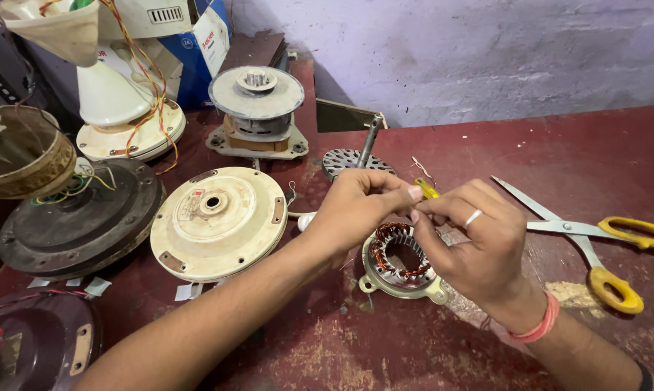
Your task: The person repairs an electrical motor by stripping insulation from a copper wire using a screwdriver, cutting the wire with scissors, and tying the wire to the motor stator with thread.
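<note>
My left hand [356, 210] and my right hand [475, 242] meet fingertip to fingertip above a small motor stator [401, 264] with copper windings, which lies on the dark red table [450, 347]. Both hands pinch something thin between their fingertips; it is too small to make out, perhaps a wire. A yellow-handled tool [427, 188] shows just behind the fingers, and I cannot tell whether a hand holds it. My right hand wears a ring and a pink wristband.
Yellow-handled scissors [595, 239] lie open to the right. A cream round fan cover [218, 221] sits left of my left arm, a dark motor housing [77, 221] further left. A motor [257, 108], a perforated disc on a rod [352, 161] and white fan parts [124, 108] stand behind.
</note>
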